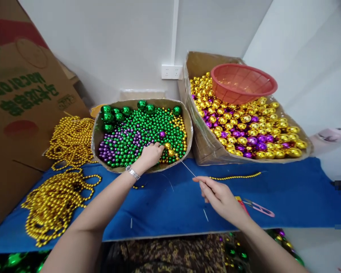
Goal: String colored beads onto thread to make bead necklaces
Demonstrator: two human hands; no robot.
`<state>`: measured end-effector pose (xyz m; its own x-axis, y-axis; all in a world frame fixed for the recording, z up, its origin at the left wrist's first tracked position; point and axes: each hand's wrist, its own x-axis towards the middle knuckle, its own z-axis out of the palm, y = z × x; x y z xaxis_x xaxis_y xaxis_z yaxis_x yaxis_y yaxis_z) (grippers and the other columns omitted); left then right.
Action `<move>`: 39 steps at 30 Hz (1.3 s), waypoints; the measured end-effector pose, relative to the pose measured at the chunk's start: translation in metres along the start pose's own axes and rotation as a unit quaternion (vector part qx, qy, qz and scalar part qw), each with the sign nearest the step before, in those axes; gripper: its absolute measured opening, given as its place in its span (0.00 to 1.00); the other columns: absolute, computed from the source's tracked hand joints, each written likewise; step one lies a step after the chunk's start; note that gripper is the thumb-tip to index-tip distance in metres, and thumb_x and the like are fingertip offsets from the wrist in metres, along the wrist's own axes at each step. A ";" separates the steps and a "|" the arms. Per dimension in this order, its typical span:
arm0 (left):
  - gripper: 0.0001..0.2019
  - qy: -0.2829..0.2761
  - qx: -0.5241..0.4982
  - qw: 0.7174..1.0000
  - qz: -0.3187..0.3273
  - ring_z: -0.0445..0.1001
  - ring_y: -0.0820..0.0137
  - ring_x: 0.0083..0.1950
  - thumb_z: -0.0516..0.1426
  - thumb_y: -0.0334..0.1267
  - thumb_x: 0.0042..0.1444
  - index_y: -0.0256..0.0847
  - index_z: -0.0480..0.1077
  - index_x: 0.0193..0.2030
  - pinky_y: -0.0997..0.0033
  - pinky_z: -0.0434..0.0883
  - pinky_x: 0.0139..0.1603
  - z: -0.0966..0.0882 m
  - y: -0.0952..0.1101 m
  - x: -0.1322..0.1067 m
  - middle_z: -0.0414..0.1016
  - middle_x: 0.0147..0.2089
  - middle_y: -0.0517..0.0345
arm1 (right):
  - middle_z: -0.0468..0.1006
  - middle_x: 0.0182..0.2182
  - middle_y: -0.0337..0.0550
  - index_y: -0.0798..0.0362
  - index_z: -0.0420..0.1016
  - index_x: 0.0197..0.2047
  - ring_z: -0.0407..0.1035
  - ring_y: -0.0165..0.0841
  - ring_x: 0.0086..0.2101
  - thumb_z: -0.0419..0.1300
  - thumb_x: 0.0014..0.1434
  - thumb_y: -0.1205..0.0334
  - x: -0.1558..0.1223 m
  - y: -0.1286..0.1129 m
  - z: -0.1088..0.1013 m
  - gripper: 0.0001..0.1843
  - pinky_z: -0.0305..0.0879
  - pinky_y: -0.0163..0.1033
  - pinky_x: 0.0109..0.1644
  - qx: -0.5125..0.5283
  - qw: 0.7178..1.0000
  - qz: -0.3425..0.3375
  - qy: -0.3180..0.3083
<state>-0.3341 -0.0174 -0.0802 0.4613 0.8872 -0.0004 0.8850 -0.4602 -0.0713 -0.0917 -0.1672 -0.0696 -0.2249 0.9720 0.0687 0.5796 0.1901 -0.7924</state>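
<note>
My left hand reaches into a shallow cardboard tray of green, purple and gold beads, fingers closed on a gold bead at the needle's tip. A second gold bead sits on the thin needle. My right hand pinches the near end of that needle above the blue cloth. A strand of small gold beads trails rightward from the needle across the cloth. A metal watch is on my left wrist.
A cardboard box of larger gold and purple balls stands at the right, with a red plastic basket on top. Heaps of strung gold beads lie at the left. Scissors lie near my right hand. A big carton leans at the left.
</note>
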 end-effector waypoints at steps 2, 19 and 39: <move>0.14 -0.008 0.010 1.000 0.006 0.71 0.55 0.46 0.46 0.26 0.61 0.36 0.70 0.46 0.63 0.71 0.36 -0.001 -0.006 -0.003 0.70 0.46 0.43 | 0.75 0.25 0.39 0.51 0.74 0.49 0.71 0.28 0.22 0.47 0.67 0.54 0.000 0.004 0.001 0.19 0.69 0.31 0.28 -0.006 1.000 -0.006 0.008; 0.08 -0.088 -0.030 0.988 0.121 0.75 0.62 0.40 0.55 0.35 0.58 0.39 0.74 0.41 0.69 0.69 0.35 -0.015 -0.017 -0.022 0.77 0.38 0.50 | 0.78 0.27 0.40 0.52 0.74 0.49 0.71 0.27 0.22 0.47 0.67 0.57 -0.001 0.025 0.003 0.17 0.70 0.29 0.26 0.011 0.999 -0.033 0.015; 0.11 -0.003 -0.859 0.490 -0.148 0.78 0.71 0.37 0.62 0.36 0.53 0.38 0.74 0.43 0.74 0.76 0.39 -0.004 0.033 -0.074 0.78 0.33 0.56 | 0.82 0.40 0.44 0.52 0.74 0.49 0.78 0.32 0.38 0.51 0.65 0.65 -0.014 0.019 0.042 0.13 0.74 0.35 0.43 -0.074 0.982 -0.128 0.113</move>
<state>-0.3391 -0.0987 -0.0787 0.3018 0.9208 -0.2472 -0.3369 0.3456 0.8758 -0.1103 -0.1833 -0.1113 -0.2087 0.8921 0.4008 0.6381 0.4348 -0.6355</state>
